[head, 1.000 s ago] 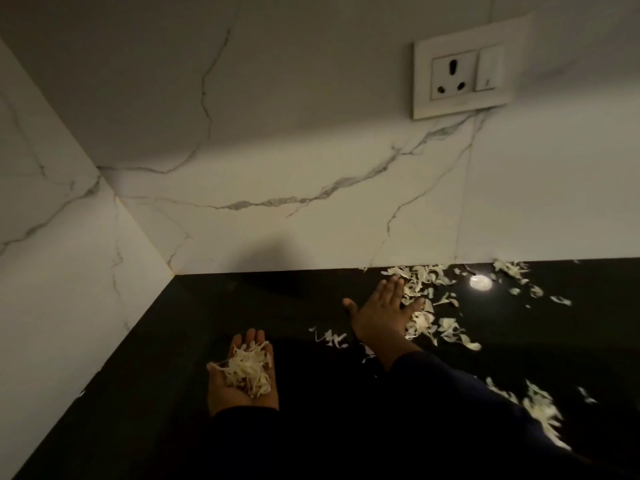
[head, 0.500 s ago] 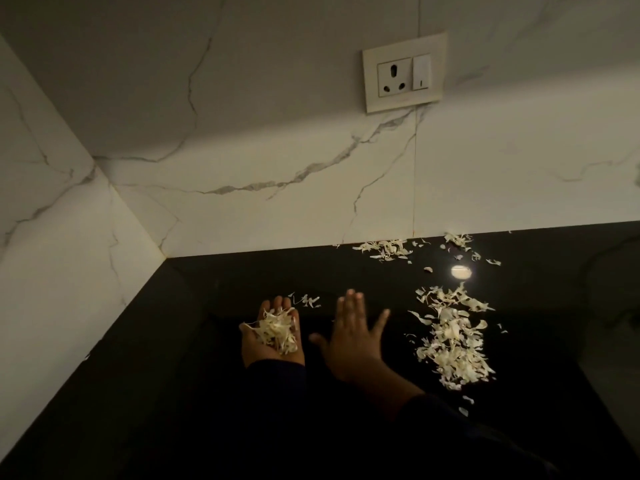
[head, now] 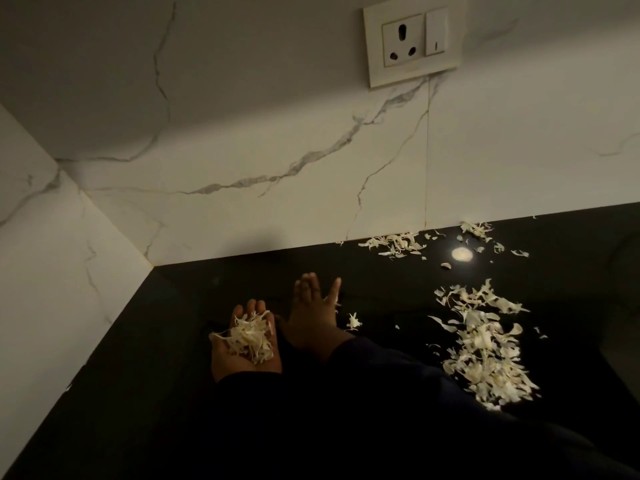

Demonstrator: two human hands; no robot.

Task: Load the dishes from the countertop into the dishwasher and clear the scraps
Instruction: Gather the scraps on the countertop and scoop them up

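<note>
Countertop (head: 145,393): black, being met by marble walls in the corner
Left hand (head: 246,344): being kept palm up and cupped, a heap of scraps (head: 250,337) being carried in it
Right hand (head: 313,315): being laid flat on the counter, fingers straight and spread
Loose scraps (head: 483,344): lying to the right of the hands; a smaller group (head: 394,243) lying by the wall

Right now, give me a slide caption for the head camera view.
Left hand cups gathered scraps while the flat right hand sweeps the black countertop; loose scraps remain.
</note>
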